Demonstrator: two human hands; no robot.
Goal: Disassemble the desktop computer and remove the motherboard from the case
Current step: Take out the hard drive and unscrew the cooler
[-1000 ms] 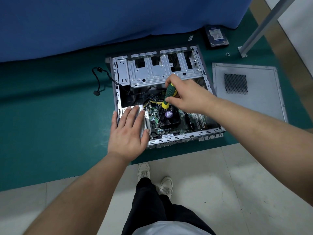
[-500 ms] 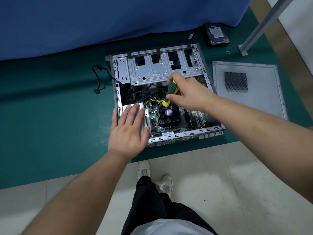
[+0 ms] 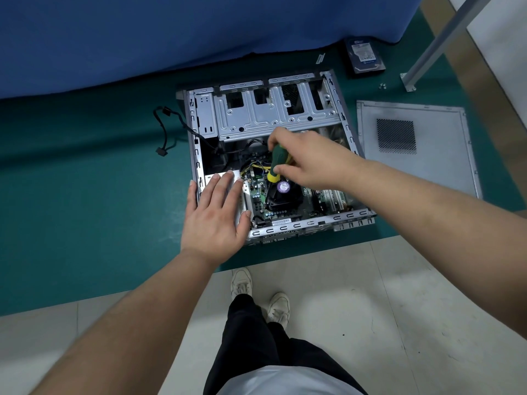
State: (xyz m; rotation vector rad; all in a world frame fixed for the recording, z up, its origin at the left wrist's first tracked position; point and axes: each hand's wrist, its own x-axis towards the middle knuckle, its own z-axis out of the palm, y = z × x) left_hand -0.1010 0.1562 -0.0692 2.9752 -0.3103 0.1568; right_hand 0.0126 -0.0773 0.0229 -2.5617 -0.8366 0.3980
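An open grey computer case lies on its side on a green mat. Inside it sits the green motherboard with a black CPU fan bearing a purple label. My right hand grips a green and yellow screwdriver, held upright with its shaft pointing down at the board just left of the fan. My left hand rests flat, fingers spread, on the case's near left corner over a silver metal part.
The removed side panel lies right of the case. A hard drive and small screws sit at the back right near a metal table leg. A loose black cable trails left of the case. Blue cloth hangs behind.
My right hand has turned slightly on the screwdriver and shifted a little. My left hand stays flat on the case corner.
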